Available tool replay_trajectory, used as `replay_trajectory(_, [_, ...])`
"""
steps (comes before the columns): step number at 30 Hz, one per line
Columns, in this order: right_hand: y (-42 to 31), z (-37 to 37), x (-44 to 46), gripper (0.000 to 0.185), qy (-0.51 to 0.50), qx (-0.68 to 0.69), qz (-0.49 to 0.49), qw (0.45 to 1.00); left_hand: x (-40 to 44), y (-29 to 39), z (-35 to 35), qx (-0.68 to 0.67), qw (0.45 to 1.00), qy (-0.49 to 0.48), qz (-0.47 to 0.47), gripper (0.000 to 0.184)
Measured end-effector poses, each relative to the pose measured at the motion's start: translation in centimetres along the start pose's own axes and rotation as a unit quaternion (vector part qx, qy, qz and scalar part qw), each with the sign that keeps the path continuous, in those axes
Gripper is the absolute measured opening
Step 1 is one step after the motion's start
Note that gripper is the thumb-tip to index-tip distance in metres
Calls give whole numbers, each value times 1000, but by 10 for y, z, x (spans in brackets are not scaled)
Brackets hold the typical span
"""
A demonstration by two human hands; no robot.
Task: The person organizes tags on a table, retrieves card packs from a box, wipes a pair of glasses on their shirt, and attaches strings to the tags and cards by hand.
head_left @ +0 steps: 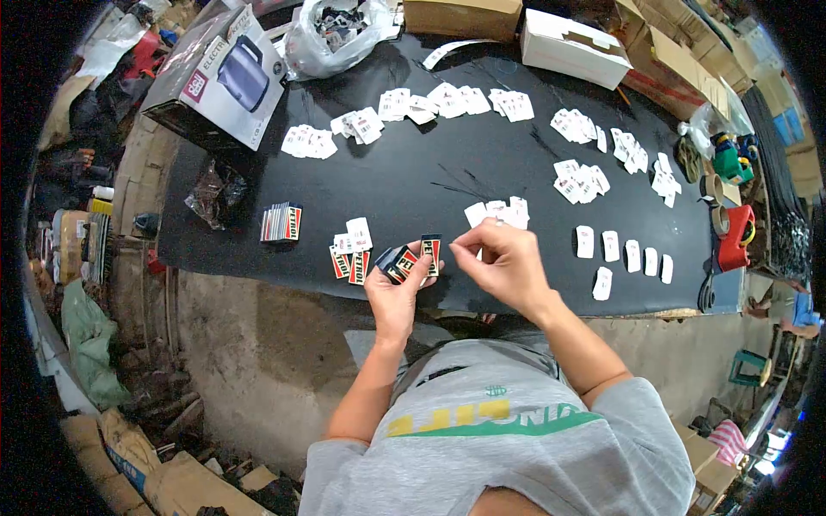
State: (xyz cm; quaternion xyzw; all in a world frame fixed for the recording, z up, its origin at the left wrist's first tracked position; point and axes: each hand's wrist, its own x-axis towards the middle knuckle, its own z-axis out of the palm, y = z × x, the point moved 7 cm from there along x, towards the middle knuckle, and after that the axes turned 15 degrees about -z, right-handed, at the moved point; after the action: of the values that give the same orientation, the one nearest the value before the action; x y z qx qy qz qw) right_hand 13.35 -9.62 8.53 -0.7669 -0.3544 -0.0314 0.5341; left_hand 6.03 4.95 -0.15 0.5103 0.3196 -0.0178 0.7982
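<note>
My left hand (394,301) holds a small fan of dark tags (406,265) printed PETROL in white on red. Just to its right, my right hand (509,267) is pinched, thumb against forefinger; whatever is between the fingertips is too small to make out. A pile of white tags (518,208) lies right beyond that hand. Left of my left hand sits a loose pile of white and PETROL tags (351,254). Farther left stands a neat stack of PETROL tags (282,224). Thin black strings (467,183) lie on the black table (396,189).
White tag piles (447,101) spread along the back and right, with several small stacks (611,246) at front right. An electric kettle box (225,79), a plastic bag (335,39) and a white carton (575,50) line the far side. A red tape dispenser (735,241) stands at the right edge.
</note>
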Motion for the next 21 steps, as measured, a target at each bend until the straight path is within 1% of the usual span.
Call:
replay_trajectory(4, [0, 19, 0, 8, -18, -23, -19, 999, -8, 11, -5, 11, 997, 28, 65, 19])
replay_trajectory(5, [-1, 21, 0, 9, -19, -28, -23, 999, -9, 11, -7, 10, 997, 32, 67, 19])
replay_trajectory(8, [-6, 25, 1, 9, -11, -38, -31, 999, -13, 17, -10, 56, 991, 51, 109, 16])
replay_trajectory(10, [-6, 28, 0, 10, -15, -38, -33, 999, -16, 20, -12, 48, 990, 60, 115, 15])
replay_trajectory(12, [-6, 31, -1, 10, -19, -39, -34, 998, -15, 19, -14, 68, 987, 60, 132, 15])
replay_trajectory(14, [-7, 32, 0, 11, -13, -40, -42, 998, -15, 17, -16, 56, 988, 61, 132, 15])
replay_trajectory(16, [-7, 34, -1, 10, -11, -43, -43, 998, -14, 13, -17, 5, 995, 47, 87, 16])
replay_trajectory(21, [-8, 37, 2, 10, -5, -33, -31, 999, -14, 12, -17, -15, 997, 30, 63, 18])
